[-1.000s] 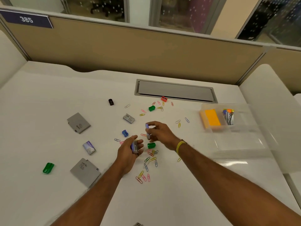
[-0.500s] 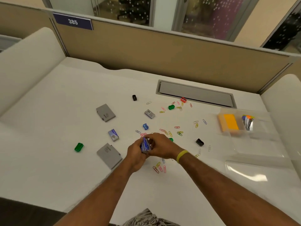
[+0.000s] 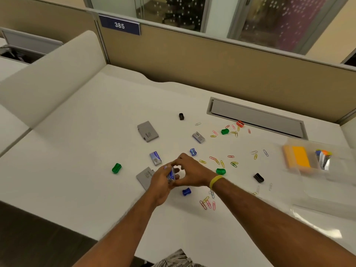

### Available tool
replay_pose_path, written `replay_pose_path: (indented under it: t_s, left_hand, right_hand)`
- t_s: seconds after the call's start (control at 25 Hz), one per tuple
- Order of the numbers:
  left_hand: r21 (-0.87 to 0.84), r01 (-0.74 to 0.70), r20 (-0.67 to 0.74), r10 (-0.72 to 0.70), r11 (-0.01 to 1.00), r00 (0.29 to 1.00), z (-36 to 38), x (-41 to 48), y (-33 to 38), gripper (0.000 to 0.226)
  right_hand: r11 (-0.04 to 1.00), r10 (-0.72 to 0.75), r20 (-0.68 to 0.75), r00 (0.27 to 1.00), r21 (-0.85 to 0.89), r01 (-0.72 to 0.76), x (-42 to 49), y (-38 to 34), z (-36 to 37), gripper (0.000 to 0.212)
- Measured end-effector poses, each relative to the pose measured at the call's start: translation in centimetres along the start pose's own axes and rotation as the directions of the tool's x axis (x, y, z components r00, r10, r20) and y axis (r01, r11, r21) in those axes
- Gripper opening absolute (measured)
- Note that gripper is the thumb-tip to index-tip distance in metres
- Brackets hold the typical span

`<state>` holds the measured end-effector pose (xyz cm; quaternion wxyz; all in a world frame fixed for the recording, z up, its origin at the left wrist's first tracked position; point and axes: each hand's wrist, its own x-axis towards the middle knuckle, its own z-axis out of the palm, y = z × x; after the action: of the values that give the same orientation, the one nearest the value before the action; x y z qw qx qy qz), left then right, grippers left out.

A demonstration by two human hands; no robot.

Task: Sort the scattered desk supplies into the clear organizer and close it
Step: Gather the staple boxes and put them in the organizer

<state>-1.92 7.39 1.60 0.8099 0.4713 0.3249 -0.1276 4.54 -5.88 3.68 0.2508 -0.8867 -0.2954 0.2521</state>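
White counter [image 3: 92, 135] all round, and the bare room is on the left: from the green sharpener [image 3: 116, 168] out to the cream side panel [image 3: 48, 79] nothing lies on it, and its near edge cuts across the lower left above a dark drop. Far side, the tan partition [image 3: 212, 64] closes things off, with a grey cable flap [image 3: 256, 117] set flush in the surface just before it. Over on the right sits the clear organizer [image 3: 344, 170], blurred, orange notes [image 3: 298, 159] in one compartment and some coloured bits in the next, its lid [image 3: 308, 207] lying open on the near side. Now the middle, and it is crowded: paper clips [image 3: 217, 160] strewn right of the hands, a blue sharpener [image 3: 186, 191] just near of them, a green one [image 3: 220, 171] tucked behind the right wrist, a black one [image 3: 258, 177] further right. Both hands meet over the centre. The left hand [image 3: 159, 185] has its fingers wrapped round a small blue-printed box [image 3: 171, 175], held on edge above the counter. The right hand [image 3: 192, 173], yellow band at the wrist, arches over with fingers curled in, tips pinching the top of that same box. A grey case [image 3: 143, 177] lies partly under the left hand, a second staple box [image 3: 155, 158] just beyond, well apart from the organizer.
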Motion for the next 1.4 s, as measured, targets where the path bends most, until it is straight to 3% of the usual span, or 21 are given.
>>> replay_pose_path:
  t_s: [0.12,0.24,0.36,0.64,0.68,0.76,0.88,1.2,1.32,1.4]
  left_hand:
    - [-0.081,-0.105,-0.136,0.094,0.991,0.986,-2.7,0.7,2.4,0.025]
    - [-0.144,-0.172,-0.221,0.138,0.975,0.965,-5.8,1.3,5.1,0.023]
    - [-0.193,-0.197,-0.217,0.154,0.961,0.964,-7.4,1.6,6.5,0.022]
    - [-0.187,-0.203,-0.222,0.16,0.961,0.962,-7.6,2.6,7.3,0.03]
    - [-0.173,-0.202,-0.22,0.162,0.964,0.962,-7.4,2.9,7.1,0.029]
    - [-0.155,-0.208,-0.208,0.174,0.966,0.963,-6.8,3.5,6.9,0.024]
    - [-0.121,-0.222,-0.207,0.194,0.967,0.959,-5.0,4.4,6.5,0.02]
    - [-0.006,-0.2,-0.116,0.198,0.98,0.973,-0.8,6.2,5.0,0.031]
    - [-0.021,-0.188,-0.072,0.186,0.982,0.98,0.0,6.9,4.8,0.031]
    - [-0.065,-0.159,-0.048,0.156,0.985,0.987,0.6,7.3,4.7,0.03]
  right_hand:
    - [0.992,0.039,0.001,0.999,0.124,-0.038,2.7,-1.3,-0.1,0.06]
    - [0.988,0.151,-0.115,0.982,0.027,-0.149,6.4,-2.4,0.9,0.048]
    - [0.971,0.209,-0.142,0.967,-0.085,-0.223,9.7,-3.2,2.5,0.043]
    - [0.957,0.236,-0.165,0.958,-0.133,-0.259,12.3,-2.8,3.5,0.036]
    - [0.961,0.241,-0.185,0.953,-0.09,-0.261,12.2,-2.8,3.3,0.038]
    - [0.958,0.271,-0.25,0.93,0.159,-0.237,11.6,-2.9,2.6,0.042]
    - [0.869,0.297,-0.297,0.908,0.479,-0.128,10.1,-3.3,1.6,0.04]
    - [0.832,0.267,-0.255,0.93,0.548,-0.089,6.6,-1.3,0.4,0.039]
    - [0.869,0.241,-0.253,0.937,0.486,-0.093,6.1,0.6,-0.7,0.04]
    - [0.905,0.283,-0.332,0.9,0.402,-0.137,6.3,2.6,-2.2,0.038]
